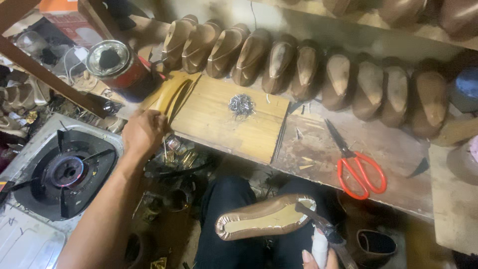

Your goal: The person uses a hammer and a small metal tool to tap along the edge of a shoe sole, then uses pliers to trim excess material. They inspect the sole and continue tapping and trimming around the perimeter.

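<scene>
Hands: left hand is reaching to the desk's left edge, fingers curled, grip unclear; right hand is gripping lasting pliers against the lasted shoe over the lap. Stiff, light; best held by its sides.

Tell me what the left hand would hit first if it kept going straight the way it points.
The left hand points up toward the bench. First in line, likely, is the curved yellow insole piece at the left edge of the wooden board, already close to the fingertips; depth is unclear.
</scene>
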